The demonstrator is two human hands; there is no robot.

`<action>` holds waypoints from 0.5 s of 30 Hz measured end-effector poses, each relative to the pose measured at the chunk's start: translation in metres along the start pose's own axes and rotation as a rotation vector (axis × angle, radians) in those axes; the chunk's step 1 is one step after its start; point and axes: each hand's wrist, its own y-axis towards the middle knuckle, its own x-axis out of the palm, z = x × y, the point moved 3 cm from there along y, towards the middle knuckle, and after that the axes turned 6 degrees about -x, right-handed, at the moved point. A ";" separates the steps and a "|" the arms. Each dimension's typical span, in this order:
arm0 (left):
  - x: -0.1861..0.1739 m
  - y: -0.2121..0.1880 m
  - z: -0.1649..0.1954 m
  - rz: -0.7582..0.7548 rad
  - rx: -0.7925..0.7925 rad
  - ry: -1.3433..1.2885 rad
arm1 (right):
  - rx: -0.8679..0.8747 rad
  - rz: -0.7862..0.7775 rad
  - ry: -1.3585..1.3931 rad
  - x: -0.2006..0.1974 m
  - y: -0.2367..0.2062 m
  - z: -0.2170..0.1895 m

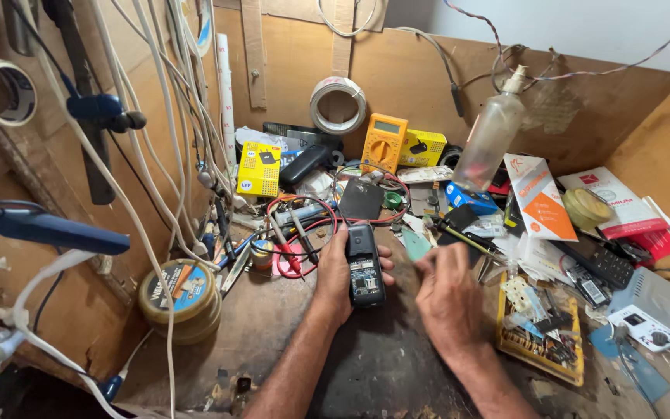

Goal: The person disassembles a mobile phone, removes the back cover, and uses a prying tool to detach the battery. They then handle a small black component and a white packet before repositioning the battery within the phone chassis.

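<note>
My left hand (336, 281) holds a small black phone (365, 264) with its back cover off, so the inner board and battery bay show. The phone lies lengthwise in my palm above the dark worn bench. My right hand (447, 293) hovers just right of the phone with its fingers pinched together near the fingertips; whether a small part is between them I cannot tell. A loose black back cover (360, 200) lies on the bench just beyond the phone. Red and black meter probes (295, 247) rest to the left of my left hand.
An orange multimeter (384, 143) leans on the back wall beside a tape roll (337, 105). A clear spray bottle (490, 140) stands at right. A yellow parts tray (540, 330), a grey power unit (653, 309), a round tin (177, 291) and hanging white cables (184, 116) crowd the sides.
</note>
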 end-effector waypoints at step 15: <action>0.007 -0.004 0.006 -0.020 0.012 0.067 | -0.166 0.056 -0.131 0.008 0.053 0.045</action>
